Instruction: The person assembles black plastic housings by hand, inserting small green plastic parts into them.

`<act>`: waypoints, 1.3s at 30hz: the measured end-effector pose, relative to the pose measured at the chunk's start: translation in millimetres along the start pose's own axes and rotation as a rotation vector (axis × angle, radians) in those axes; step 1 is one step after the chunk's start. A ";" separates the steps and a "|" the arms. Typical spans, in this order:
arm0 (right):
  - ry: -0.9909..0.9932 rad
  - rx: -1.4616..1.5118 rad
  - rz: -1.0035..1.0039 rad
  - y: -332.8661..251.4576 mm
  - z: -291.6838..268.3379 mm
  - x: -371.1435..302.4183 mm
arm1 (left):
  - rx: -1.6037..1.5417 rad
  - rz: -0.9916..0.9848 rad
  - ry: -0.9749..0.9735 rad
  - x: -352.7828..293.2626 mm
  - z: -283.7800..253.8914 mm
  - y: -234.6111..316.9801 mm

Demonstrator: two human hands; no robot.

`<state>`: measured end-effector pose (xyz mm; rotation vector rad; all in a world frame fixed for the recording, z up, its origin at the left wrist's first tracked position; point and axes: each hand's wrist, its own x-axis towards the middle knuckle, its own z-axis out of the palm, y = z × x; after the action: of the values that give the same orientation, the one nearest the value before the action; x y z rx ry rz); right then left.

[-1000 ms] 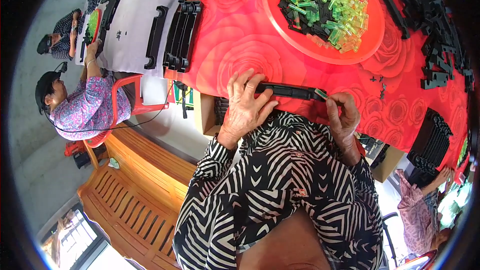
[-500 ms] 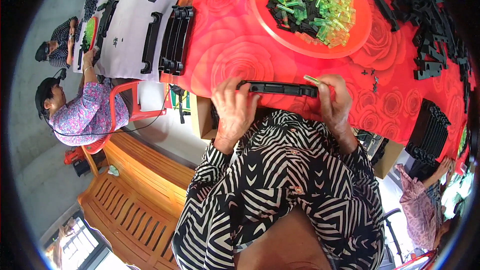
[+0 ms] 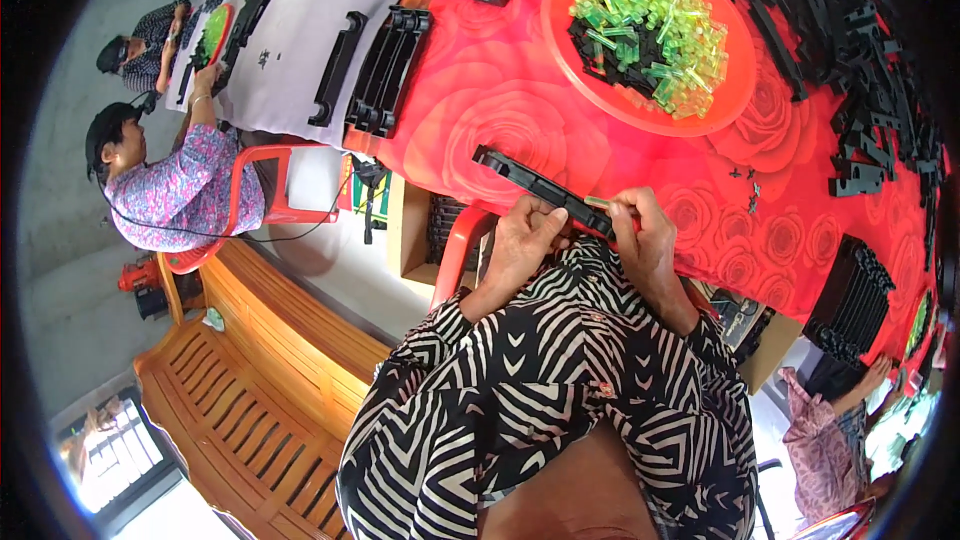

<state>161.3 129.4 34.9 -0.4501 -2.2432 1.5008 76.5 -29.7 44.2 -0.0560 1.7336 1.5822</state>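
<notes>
A long black plastic bar (image 3: 530, 178) slants over the near edge of the table, its far end to the left and its near end close to my shirt. My left hand (image 3: 525, 248) grips it from below near that closer end, thumb on top. Between the thumb and fingers of my right hand (image 3: 648, 242) is a small clear yellowish tube (image 3: 597, 202), held right at the bar's near end; whether it touches the bar I cannot tell. Beyond my hands, a red round tray (image 3: 690, 128) holds many yellow-green tubes (image 3: 655, 15) and small black pieces (image 3: 600, 58).
Several black bars (image 3: 390, 70) lie side by side at the table's left. More bars are heaped (image 3: 880, 90) and stacked (image 3: 852, 300) on the right. Tiny black bits (image 3: 747, 180) dot the red tablecloth (image 3: 480, 105). A seated person (image 3: 175, 185) works left, near a wooden bench (image 3: 250, 380).
The bar has swung from level to slanting, its right end now nearer my body. My left hand has shifted from its left end toward the right end. The tube has come down to the bar.
</notes>
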 end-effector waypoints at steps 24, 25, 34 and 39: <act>0.103 0.375 0.032 -27.6 -28.8 -18.0 | 1.354 1.047 0.069 9.0 -60.8 50.6; 0.098 0.373 0.030 -29.9 -33.5 -12.0 | 1.401 1.070 0.035 17.6 -61.8 54.1; 0.090 -0.100 -0.307 -21.9 -23.7 30.3 | 1.396 1.238 0.010 59.0 -35.1 54.2; 0.031 -0.247 -0.409 -4.0 -12.7 30.4 | 1.315 1.324 0.090 27.7 -27.7 27.4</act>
<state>141.1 152.6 47.6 -0.0712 -2.3271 1.0117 29.3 -34.9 49.6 1.9663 2.7065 0.7031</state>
